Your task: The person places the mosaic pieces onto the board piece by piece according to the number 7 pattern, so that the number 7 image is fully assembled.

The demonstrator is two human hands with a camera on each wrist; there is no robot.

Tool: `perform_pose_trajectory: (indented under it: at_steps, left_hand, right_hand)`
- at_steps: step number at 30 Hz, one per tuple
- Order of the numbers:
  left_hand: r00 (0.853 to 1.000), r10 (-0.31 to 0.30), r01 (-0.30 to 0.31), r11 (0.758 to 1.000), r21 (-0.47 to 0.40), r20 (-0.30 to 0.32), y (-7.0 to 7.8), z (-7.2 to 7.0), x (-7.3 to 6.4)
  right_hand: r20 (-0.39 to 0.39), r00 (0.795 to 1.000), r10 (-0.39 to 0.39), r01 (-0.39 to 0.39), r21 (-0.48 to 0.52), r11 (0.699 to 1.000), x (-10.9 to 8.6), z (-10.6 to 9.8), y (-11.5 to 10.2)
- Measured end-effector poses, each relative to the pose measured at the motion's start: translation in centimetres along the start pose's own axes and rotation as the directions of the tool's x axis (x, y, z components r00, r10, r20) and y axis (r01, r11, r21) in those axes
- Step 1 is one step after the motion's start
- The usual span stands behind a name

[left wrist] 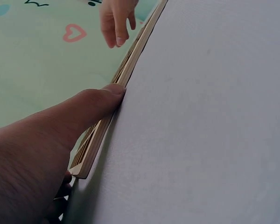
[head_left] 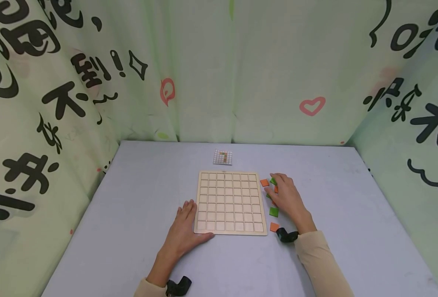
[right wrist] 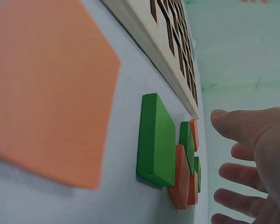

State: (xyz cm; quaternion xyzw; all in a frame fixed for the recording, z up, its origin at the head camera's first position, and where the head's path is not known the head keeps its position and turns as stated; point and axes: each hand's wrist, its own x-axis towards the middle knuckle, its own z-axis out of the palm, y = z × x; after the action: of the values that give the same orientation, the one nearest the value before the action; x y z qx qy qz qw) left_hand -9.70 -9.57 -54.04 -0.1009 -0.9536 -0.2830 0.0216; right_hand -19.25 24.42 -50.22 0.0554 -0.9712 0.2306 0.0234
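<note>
A square wooden grid board (head_left: pixel 230 202) lies flat on the table. My left hand (head_left: pixel 183 225) rests at its near left corner, fingers straight along the left side and thumb (left wrist: pixel 100 99) touching the near edge. Off the board's right side, my right hand (head_left: pixel 287 196) hovers over a loose row of green and orange square tiles, its fingers spread and nothing held. The right wrist view has an orange tile (right wrist: pixel 51 93) up close, with a green tile (right wrist: pixel 156 142) beyond it and several more bunched farther off. In the head view the hand partly hides some of them.
A small card (head_left: pixel 223 157) with a printed grid and a coloured pattern lies behind the board. The white-covered table (head_left: pixel 152 177) is enclosed by pale green curtains (head_left: pixel 270 74) with black lettering. Each wrist wears a black camera.
</note>
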Motion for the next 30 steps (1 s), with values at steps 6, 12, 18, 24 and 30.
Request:
perform_pose_trajectory:
  at_steps: [6,12,18,24,30]
  left_hand:
    - [1.0,-0.009,0.009,1.0,0.007,0.006,-0.1,0.0,0.0]
    - [1.0,-0.008,0.008,1.0,0.015,0.009,-0.1,0.0,0.0]
    - [1.0,-0.017,0.017,1.0,0.017,0.021,0.0,0.0,0.0]
    - [1.0,-0.018,0.018,1.0,0.019,0.023,0.0,0.0,0.0]
    - [1.0,-0.005,0.004,1.0,0.026,0.018,0.0,0.0,0.0]
  right_hand:
    - [0.025,1.0,0.002,-0.002,-0.014,1.0,0.4,0.1,0.1]
    - [0.035,0.999,-0.002,0.004,-0.041,0.999,0.8,0.3,0.1]
    - [0.053,0.999,0.001,0.002,-0.061,0.998,1.2,0.3,0.1]
    - [0.057,0.998,-0.032,0.037,-0.08,0.996,1.6,0.3,0.2]
    - [0.079,0.996,-0.043,0.049,-0.073,0.996,1.9,0.3,0.3]
